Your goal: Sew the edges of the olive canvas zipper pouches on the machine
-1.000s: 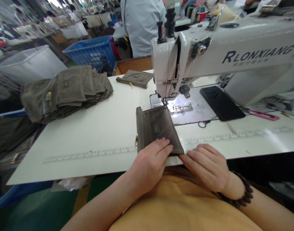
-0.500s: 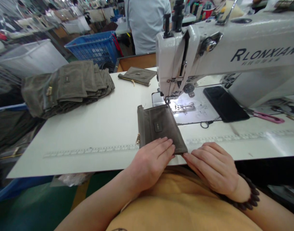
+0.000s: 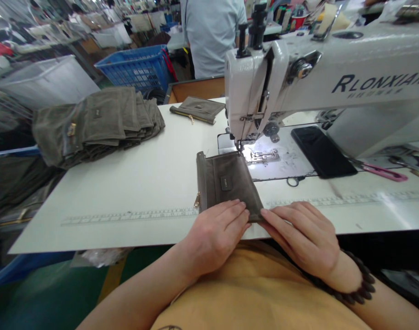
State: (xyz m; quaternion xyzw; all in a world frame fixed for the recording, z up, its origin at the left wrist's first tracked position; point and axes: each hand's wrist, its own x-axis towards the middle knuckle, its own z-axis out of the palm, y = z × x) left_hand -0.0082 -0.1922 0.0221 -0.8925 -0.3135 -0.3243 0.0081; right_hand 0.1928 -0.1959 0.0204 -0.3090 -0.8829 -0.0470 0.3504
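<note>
A dark olive zippered pouch (image 3: 230, 176) lies flat on the white table, its far right corner under the needle and presser foot of the sewing machine (image 3: 250, 98). It has a small label patch and a gold zipper pull at its left edge. My left hand (image 3: 218, 233) presses on the pouch's near edge, fingers together, with the near left corner hidden beneath it. At the near right corner, my right hand (image 3: 300, 233) pinches the fabric between thumb and fingertips. A beaded bracelet circles my right wrist.
Left on the table lies a stack of olive pouches (image 3: 102, 121); another pouch (image 3: 198, 109) lies behind the machine head. A black phone (image 3: 322, 151) and pink-handled scissors (image 3: 384, 172) rest at right. A blue crate (image 3: 135, 68) and a person (image 3: 212, 39) are beyond.
My right fingertips have shifted slightly up and onto the pouch's near right corner. The pouch and my left hand have hardly moved; the whole view has shifted a little.
</note>
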